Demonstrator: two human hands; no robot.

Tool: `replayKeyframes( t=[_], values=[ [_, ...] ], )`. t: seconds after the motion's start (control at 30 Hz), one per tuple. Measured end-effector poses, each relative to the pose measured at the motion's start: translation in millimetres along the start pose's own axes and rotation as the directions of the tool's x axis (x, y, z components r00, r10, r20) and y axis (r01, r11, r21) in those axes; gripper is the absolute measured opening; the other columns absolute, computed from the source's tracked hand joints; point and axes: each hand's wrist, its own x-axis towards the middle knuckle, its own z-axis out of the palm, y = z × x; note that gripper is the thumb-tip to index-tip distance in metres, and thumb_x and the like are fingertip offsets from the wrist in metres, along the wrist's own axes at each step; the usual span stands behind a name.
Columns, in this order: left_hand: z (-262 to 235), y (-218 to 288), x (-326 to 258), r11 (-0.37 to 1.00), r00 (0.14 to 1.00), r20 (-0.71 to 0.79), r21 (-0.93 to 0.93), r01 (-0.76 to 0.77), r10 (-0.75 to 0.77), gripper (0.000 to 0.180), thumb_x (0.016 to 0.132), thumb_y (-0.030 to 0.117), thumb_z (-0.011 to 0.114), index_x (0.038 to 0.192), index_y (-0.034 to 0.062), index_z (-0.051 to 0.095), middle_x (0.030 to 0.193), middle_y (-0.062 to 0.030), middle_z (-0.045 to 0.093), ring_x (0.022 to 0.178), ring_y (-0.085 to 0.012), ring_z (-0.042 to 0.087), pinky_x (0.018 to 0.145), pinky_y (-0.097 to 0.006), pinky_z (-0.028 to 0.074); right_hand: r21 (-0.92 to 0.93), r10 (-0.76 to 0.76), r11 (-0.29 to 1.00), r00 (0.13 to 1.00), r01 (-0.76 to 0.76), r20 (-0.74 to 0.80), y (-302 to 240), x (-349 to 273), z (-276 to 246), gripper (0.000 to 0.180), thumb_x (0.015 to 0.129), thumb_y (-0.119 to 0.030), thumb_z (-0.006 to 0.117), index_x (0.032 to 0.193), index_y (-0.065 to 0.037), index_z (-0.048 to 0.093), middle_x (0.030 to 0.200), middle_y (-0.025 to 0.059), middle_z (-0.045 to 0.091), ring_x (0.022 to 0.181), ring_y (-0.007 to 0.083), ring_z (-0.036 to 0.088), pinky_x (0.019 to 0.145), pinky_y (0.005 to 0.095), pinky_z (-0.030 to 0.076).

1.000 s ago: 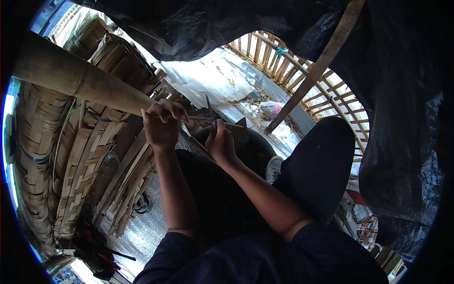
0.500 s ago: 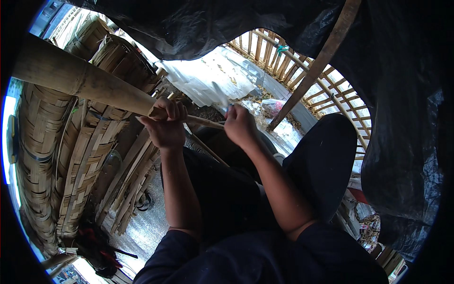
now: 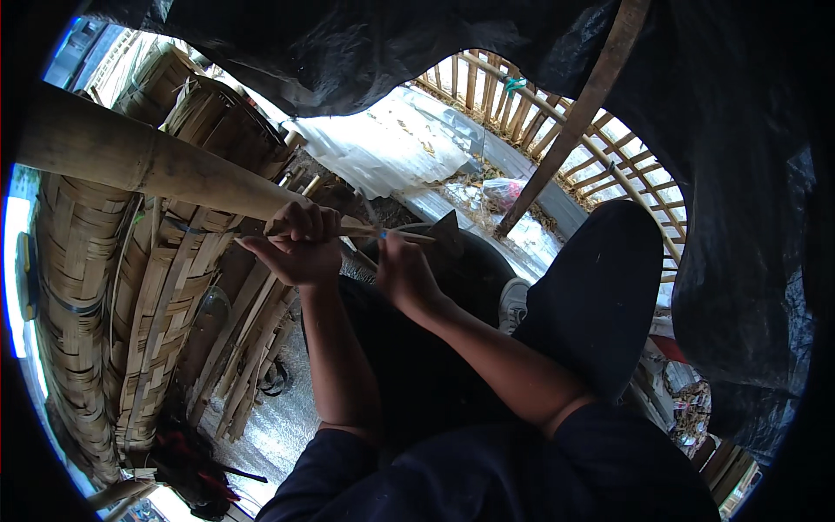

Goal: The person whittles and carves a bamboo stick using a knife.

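Closed around a pale wooden stick [image 3: 417, 237], my left hand [image 3: 304, 244] sits beside the end of a thick bamboo pole. My right hand [image 3: 404, 268] is wrapped round a knife [image 3: 370, 209] with a bit of blue at its grip; the handle is mostly hidden in my fingers. The thin curved blade points up and away, close against the stick just right of my left hand. The stick runs rightward past my right hand, its tip over a dark round container [image 3: 478, 274].
The thick bamboo pole [image 3: 165, 165] slants in from the upper left. Woven bamboo rolls [image 3: 74, 322] and split bamboo strips [image 3: 239, 365] line the left. A wooden post [image 3: 565, 130], a bamboo lattice [image 3: 539, 113] and black plastic sheeting [image 3: 739, 261] stand ahead and right.
My right hand has moved left along the stick with the knife, now nearer my left hand. My left hand keeps its hold, shifting only slightly.
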Motion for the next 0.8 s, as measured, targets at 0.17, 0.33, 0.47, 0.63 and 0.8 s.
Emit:
replayKeyframes(
  t=[0.17,0.33,0.47,0.63,0.8],
  values=[
    [-1,-2,3,0.995,0.993,-0.060,-0.009,0.102,-0.102,0.060,0.090,0.066,0.023,0.059,0.0146,0.028,0.050,0.0027,0.020,0.046,-0.0109,0.013,0.045,-0.028,0.014,-0.046,0.061,0.997,0.998,-0.063,-0.036,54,7,3,0.009,0.084,-0.002,0.046,0.082,0.005,0.049,0.068,0.0302,0.058,0.073,0.0455,0.060,0.058,0.0496,0.047],
    [-19,18,-4,0.998,0.996,-0.053,-0.004,0.067,-0.067,0.059,0.090,0.064,0.025,0.057,0.0153,0.026,0.049,0.0034,0.016,0.045,-0.0106,0.012,0.045,-0.028,0.015,0.087,-0.096,0.991,0.994,0.099,-0.042,-12,-2,17,0.017,0.090,-0.008,0.046,0.081,0.005,0.052,0.067,0.0292,0.058,0.071,0.0443,0.061,0.059,0.0497,0.049],
    [-19,14,4,0.999,0.988,-0.150,0.005,0.038,-0.037,0.059,0.090,0.064,0.027,0.057,0.0159,0.027,0.049,0.0037,0.016,0.044,-0.0103,0.011,0.044,-0.028,0.016,-0.097,0.055,0.994,0.998,-0.053,0.027,57,5,16,0.018,0.090,-0.009,0.044,0.081,0.006,0.052,0.067,0.0304,0.058,0.074,0.0459,0.060,0.062,0.0501,0.049],
    [-28,16,3,1.000,0.959,-0.285,-0.019,-0.008,0.002,0.059,0.091,0.064,0.025,0.057,0.0153,0.027,0.048,0.0038,0.016,0.043,-0.0097,0.010,0.043,-0.027,0.014,0.055,0.041,0.998,0.999,-0.041,0.015,21,5,27,0.021,0.092,-0.011,0.043,0.081,0.006,0.051,0.068,0.0309,0.057,0.074,0.0462,0.059,0.061,0.0501,0.047],
    [-11,14,14,0.984,0.850,-0.518,0.180,0.004,0.091,0.061,0.090,0.067,0.026,0.057,0.0159,0.028,0.047,0.0045,0.016,0.042,-0.0086,0.009,0.041,-0.027,0.012,0.024,0.041,0.999,0.999,-0.041,0.026,39,9,29,0.021,0.092,-0.012,0.044,0.082,0.005,0.048,0.067,0.0315,0.057,0.071,0.0462,0.059,0.059,0.0525,0.047]
  ],
)
